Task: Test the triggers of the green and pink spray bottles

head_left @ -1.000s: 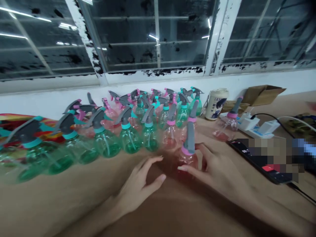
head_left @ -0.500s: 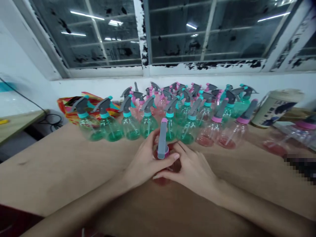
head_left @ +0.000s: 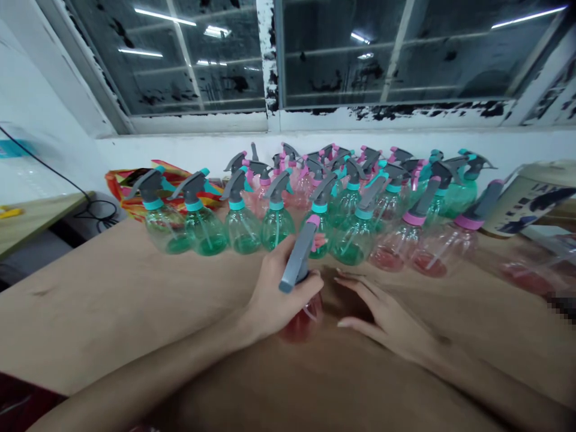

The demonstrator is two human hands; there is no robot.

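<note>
My left hand is wrapped round the neck of a pink spray bottle with a grey trigger head and pink nozzle. The bottle stands near the middle of the table, its lower part showing beneath my fingers. To its right, my right hand is apart from it, fingers spread and holding nothing. Just beyond my hands is a row of spray bottles: green ones such as this green spray bottle with turquoise collars, and pink ones such as this pink spray bottle at the right.
More spray bottles crowd behind the front row against the wall. A printed cup stands at the right. A red and yellow bag lies at the back left. Past the table's left edge is another tabletop with a black cable.
The view has swung left. My right hand brought the pink spray bottle to the middle, both hands held it, then my right hand let go and drew away to the right.
</note>
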